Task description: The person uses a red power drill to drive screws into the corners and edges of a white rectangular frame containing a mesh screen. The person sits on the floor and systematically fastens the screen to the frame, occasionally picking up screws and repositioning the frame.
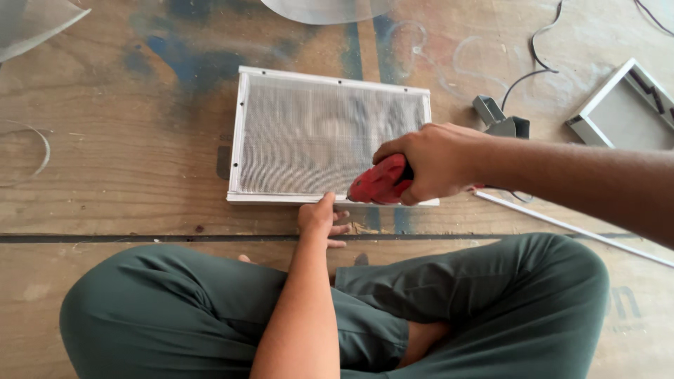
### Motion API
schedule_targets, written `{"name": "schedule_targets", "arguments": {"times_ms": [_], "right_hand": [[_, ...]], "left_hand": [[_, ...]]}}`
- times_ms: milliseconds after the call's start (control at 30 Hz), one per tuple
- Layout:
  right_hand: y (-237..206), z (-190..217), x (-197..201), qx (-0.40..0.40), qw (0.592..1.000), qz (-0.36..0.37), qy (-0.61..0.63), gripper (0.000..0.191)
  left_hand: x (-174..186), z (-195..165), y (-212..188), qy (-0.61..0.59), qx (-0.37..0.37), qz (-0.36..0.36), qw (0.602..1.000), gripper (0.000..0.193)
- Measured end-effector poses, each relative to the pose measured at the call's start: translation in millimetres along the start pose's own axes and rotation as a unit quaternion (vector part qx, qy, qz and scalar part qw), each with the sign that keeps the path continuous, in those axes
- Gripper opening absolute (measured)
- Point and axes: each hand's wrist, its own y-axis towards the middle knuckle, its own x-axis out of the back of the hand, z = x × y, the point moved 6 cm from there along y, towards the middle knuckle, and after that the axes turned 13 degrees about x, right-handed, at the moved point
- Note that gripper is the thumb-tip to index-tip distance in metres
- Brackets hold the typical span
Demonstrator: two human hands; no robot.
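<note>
Two bare hands at work over worn, paint-stained wooden floor boards, seen past crossed legs in dark green trousers. Flat on the boards: rectangular white-framed panel of fine wire mesh. Right hand, grip wrapped tight around red handheld power tool, tool nose at the panel's near edge. Left hand, fingers spread, pressing on that same near frame edge, just beside the tool nose.

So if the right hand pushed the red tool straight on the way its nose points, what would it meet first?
Most likely the left hand. The right hand aims the red tool leftward along the mesh frame's near rail, and the left thumb sits there, though depth is hard to judge.
</note>
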Motion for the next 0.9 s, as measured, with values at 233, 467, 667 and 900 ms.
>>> {"name": "schedule_targets", "arguments": {"times_ms": [233, 467, 667, 900], "right_hand": [[4, 1, 2, 0.001, 1.000, 0.015, -0.012, 0.076], [3, 6, 3, 0.006, 1.000, 0.006, -0.014, 0.075], [4, 8, 3, -0.006, 0.999, 0.033, -0.036, 0.076], [5, 12, 4, 0.021, 0.999, 0.013, -0.030, 0.074]], "left_hand": [[-2, -1, 6, -0.001, -0.006, 0.003, 1.000, 0.044], [-2, -2, 8, 0.003, -0.004, 0.008, 1.000, 0.045], [-2, -3, 6, 0.011, -0.008, 0.033, 0.999, 0.048], [-3, -2, 6, 0.006, -0.002, 0.030, 1.000, 0.051]]}}
